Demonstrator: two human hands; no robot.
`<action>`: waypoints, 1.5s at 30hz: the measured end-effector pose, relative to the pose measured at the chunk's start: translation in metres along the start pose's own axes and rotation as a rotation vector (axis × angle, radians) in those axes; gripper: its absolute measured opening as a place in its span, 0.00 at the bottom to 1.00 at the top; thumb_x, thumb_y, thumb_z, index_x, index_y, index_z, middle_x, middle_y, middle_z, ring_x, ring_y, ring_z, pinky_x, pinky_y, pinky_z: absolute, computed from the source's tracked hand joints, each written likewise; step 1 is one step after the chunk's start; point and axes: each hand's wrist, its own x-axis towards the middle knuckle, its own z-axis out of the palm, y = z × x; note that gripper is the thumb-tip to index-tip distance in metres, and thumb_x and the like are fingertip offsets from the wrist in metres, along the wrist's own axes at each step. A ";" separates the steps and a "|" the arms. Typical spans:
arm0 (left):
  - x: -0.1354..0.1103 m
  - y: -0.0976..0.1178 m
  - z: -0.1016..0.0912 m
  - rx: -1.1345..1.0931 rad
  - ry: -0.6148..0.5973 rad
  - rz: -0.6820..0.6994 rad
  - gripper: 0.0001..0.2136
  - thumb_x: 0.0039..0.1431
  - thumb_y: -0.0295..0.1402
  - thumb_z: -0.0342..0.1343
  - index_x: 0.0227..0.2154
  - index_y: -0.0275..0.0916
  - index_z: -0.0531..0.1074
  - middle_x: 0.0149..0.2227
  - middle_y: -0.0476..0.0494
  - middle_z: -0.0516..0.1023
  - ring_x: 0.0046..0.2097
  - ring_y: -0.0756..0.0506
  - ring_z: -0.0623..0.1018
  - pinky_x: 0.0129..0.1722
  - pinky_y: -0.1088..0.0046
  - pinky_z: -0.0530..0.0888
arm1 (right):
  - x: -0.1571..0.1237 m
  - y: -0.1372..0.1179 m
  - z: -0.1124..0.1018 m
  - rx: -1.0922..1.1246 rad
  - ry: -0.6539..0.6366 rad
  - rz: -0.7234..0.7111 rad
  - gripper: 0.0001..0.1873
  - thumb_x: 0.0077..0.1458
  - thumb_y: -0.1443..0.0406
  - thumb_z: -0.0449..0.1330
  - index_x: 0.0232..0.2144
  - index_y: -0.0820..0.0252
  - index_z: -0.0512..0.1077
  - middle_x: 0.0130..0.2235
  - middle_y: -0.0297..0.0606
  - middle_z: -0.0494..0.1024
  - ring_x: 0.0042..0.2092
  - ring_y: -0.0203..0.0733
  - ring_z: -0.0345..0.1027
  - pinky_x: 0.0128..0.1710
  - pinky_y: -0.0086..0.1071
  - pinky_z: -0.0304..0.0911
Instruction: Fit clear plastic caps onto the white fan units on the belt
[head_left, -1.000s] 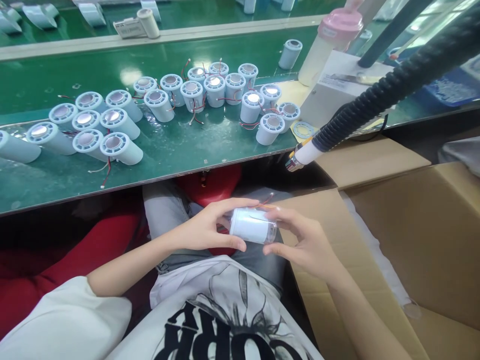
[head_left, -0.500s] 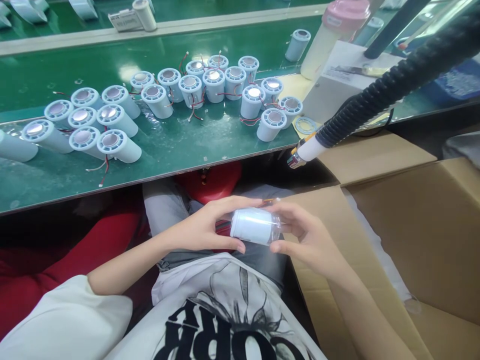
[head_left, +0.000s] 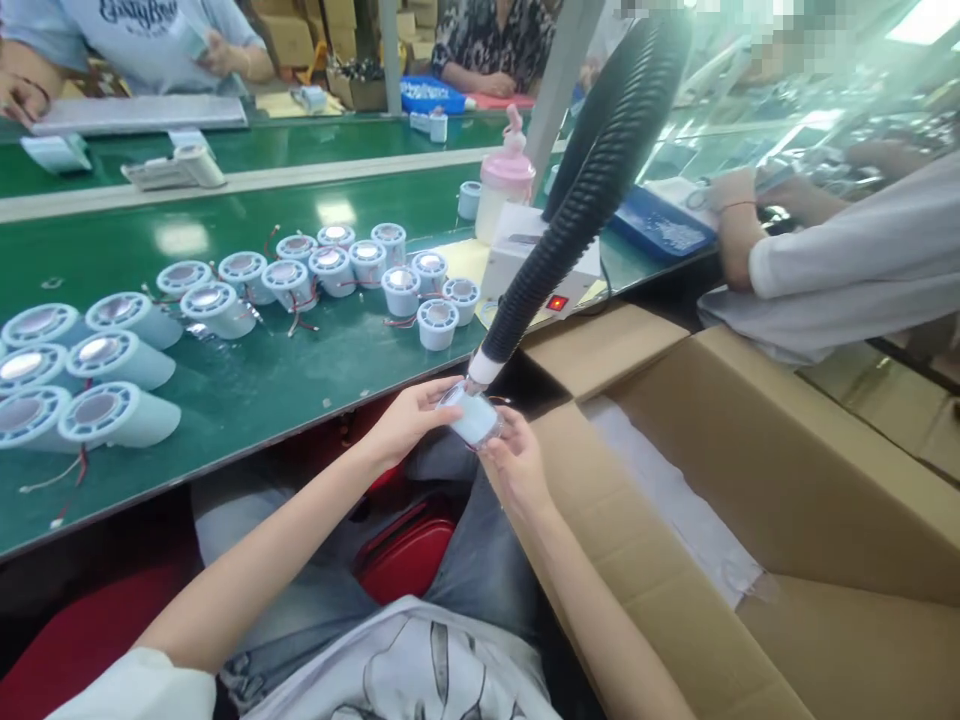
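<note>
Between my hands is a light-blue cylindrical motor housing (head_left: 475,418) in a clear plastic wrap, tilted above my lap. My left hand (head_left: 421,415) is closed on its left end, thumb on top. On the other end, the fingers of my right hand (head_left: 516,455) grip the wrap. Just over the housing is the white tip of a black ribbed hose nozzle (head_left: 486,368); whether it touches the wrap I cannot tell. Several similar blue housings (head_left: 438,325) with red and white wires stand on the green bench (head_left: 300,385).
An open cardboard box (head_left: 637,560) stands at my right. Behind the nozzle are a white box with a lit red switch (head_left: 556,303) and a pink-lidded bottle (head_left: 506,185). Across the bench and at the right, other people work; a blue tray (head_left: 664,225) lies near the right one.
My hands have carried the wrapped housing forward to beneath the hose nozzle and tilted it. The head view has lifted, bringing other people into sight.
</note>
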 end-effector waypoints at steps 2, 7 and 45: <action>0.003 0.005 0.001 0.021 0.019 -0.008 0.29 0.41 0.33 0.69 0.50 0.35 0.73 0.48 0.36 0.78 0.50 0.40 0.76 0.54 0.64 0.67 | 0.006 0.003 0.000 0.039 -0.005 -0.005 0.28 0.39 0.56 0.71 0.41 0.55 0.67 0.39 0.37 0.77 0.37 0.40 0.73 0.36 0.35 0.72; -0.006 0.013 0.001 0.084 0.060 0.021 0.30 0.42 0.34 0.69 0.51 0.35 0.71 0.52 0.35 0.75 0.52 0.39 0.75 0.54 0.64 0.67 | 0.011 0.012 0.001 0.097 -0.041 -0.012 0.27 0.40 0.55 0.71 0.42 0.54 0.67 0.40 0.36 0.77 0.38 0.40 0.72 0.35 0.35 0.73; -0.119 0.031 -0.004 0.681 -0.321 0.342 0.38 0.40 0.27 0.69 0.57 0.46 0.64 0.60 0.37 0.66 0.60 0.36 0.67 0.59 0.59 0.65 | -0.061 -0.078 0.018 -0.529 -0.531 -0.008 0.26 0.45 0.63 0.70 0.46 0.51 0.68 0.47 0.37 0.74 0.48 0.44 0.71 0.45 0.35 0.73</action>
